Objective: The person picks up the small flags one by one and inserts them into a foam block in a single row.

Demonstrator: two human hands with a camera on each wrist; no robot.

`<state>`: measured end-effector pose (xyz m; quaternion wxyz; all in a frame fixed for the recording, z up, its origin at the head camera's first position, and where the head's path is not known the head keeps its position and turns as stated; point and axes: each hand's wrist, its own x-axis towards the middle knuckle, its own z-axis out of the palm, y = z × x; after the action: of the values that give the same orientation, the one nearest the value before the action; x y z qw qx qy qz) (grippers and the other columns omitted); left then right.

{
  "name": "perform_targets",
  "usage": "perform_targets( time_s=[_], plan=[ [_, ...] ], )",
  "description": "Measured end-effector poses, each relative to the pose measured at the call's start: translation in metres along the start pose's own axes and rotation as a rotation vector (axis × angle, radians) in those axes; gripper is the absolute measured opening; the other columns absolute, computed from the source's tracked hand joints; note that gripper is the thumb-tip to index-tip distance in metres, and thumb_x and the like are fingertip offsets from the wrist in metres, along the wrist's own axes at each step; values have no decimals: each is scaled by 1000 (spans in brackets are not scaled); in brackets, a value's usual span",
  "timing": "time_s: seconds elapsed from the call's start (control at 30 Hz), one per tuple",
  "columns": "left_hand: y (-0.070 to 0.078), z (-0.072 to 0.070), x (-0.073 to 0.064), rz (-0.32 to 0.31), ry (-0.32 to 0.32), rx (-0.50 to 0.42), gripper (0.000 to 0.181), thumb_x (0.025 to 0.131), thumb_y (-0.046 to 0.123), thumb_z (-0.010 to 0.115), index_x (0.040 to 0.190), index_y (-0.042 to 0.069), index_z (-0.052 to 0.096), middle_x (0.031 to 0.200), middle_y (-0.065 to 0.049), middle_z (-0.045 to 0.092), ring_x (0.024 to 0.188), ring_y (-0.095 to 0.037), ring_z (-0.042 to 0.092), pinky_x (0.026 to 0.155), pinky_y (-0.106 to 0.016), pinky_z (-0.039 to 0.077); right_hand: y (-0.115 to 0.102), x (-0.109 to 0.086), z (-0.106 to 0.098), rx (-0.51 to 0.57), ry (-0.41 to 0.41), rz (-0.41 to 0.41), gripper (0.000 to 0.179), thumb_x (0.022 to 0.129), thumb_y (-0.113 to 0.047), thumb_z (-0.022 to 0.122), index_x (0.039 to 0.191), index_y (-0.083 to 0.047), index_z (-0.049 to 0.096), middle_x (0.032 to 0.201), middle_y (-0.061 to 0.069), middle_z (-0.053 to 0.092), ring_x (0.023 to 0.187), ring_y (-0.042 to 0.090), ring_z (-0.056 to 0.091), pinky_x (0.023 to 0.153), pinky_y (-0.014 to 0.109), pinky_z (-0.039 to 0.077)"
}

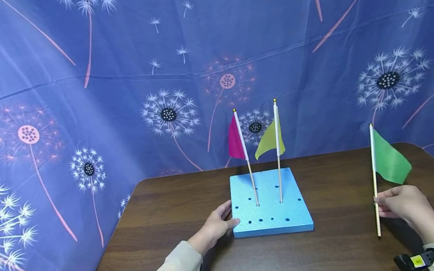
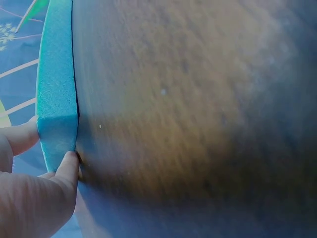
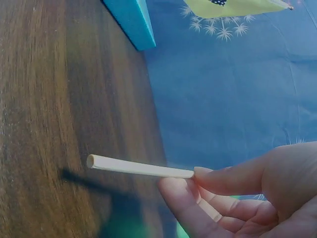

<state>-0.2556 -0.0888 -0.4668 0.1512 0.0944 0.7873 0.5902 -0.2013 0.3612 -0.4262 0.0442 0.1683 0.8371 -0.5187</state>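
Observation:
A light blue board (image 1: 272, 228) with several small holes lies on the table. Standing in it are a magenta flag (image 1: 235, 139) and a yellow flag (image 1: 271, 140), both on thin wooden sticks. At the board's left edge, my left hand (image 1: 214, 225) holds it, thumb on the top face; in the left wrist view this hand (image 2: 37, 203) grips a corner. Off to the right, my right hand (image 1: 406, 202) pinches the stick of a green flag (image 1: 391, 160) nearly upright, cloth above the fingers. The right wrist view shows the bare stick end (image 3: 133, 166) past the fingertips.
The brown wooden table (image 1: 149, 222) stands against a blue dandelion-patterned cloth (image 1: 109, 100) that hangs behind and at the sides. A black strap with a yellow label (image 1: 418, 261) sits on the right wrist.

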Motion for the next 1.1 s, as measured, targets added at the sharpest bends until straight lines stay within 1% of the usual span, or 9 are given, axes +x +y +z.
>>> perform_targets(
  time_s=[0.27, 0.53, 0.73, 0.83, 0.97, 1.1],
  plan=[
    [-2, 0, 2, 3, 5, 13, 68, 90, 5, 65, 148, -3, 31, 152, -25, 35, 143, -40, 29, 116, -52, 28, -8, -1, 0, -16, 50, -15, 34, 90, 1, 56, 112, 27, 51, 68, 1, 66, 62, 10, 65, 61, 29, 59],
    [-4, 1, 4, -3, 8, 5, 67, 91, 5, 65, 148, -3, 32, 151, -24, 36, 143, -39, 30, 116, -51, 27, -19, -5, 0, 10, 123, -53, 33, 90, 1, 55, 111, 26, 53, 69, 1, 66, 59, 9, 66, 61, 29, 60],
    [-3, 1, 4, -3, 5, 7, 67, 91, 6, 65, 148, -3, 32, 152, -24, 36, 143, -39, 30, 116, -51, 27, -27, -9, 7, 10, 179, -88, 37, 91, -5, 58, 114, 23, 54, 68, 2, 67, 58, 6, 67, 61, 27, 59],
    [-3, 1, 3, -7, 5, 1, 68, 91, 6, 65, 148, -3, 31, 153, -24, 34, 144, -38, 29, 117, -51, 26, -31, -10, 11, 22, 207, -110, 38, 91, -6, 58, 115, 22, 54, 68, 2, 67, 57, 6, 67, 60, 27, 59],
    [-3, 0, 3, -9, 1, -5, 68, 91, 5, 65, 149, -3, 30, 153, -24, 33, 144, -38, 28, 117, -50, 26, -38, -12, 15, 38, 241, -142, 38, 91, -8, 59, 116, 20, 55, 67, 0, 68, 55, 4, 66, 59, 25, 59],
    [-3, 2, 1, -10, 3, -2, 67, 91, 6, 65, 148, -3, 31, 153, -24, 34, 144, -39, 28, 116, -51, 26, -44, -14, 19, 27, 269, -174, 37, 92, -10, 59, 115, 19, 57, 65, -2, 68, 53, 1, 65, 56, 23, 58]
  ],
)
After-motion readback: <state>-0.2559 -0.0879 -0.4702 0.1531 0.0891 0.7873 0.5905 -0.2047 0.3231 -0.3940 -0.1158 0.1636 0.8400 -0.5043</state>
